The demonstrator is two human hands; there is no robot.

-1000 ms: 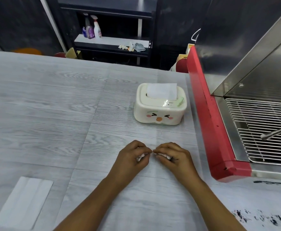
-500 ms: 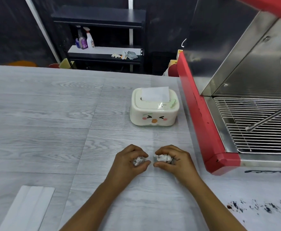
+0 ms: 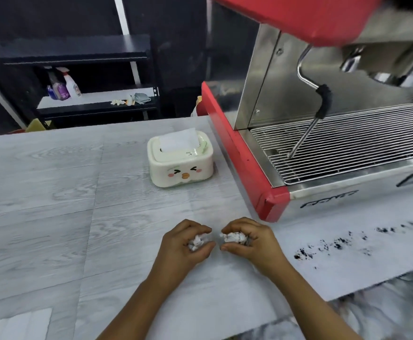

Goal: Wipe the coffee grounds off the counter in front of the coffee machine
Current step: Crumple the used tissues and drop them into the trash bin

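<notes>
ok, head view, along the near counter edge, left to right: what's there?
flat white folded sheet → left hand gripping a crumpled white tissue wad → right hand gripping another wad → scattered dark coffee grounds

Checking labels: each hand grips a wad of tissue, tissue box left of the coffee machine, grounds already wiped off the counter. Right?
One error. The head view shows the coffee grounds unwiped on the counter, right of the right hand. The rest holds: left hand and right hand each grip a tissue wad; tissue box sits left of the coffee machine.

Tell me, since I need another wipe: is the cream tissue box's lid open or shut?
Open: a white sheet stands up out of the cream tissue box through its top slot.
</notes>
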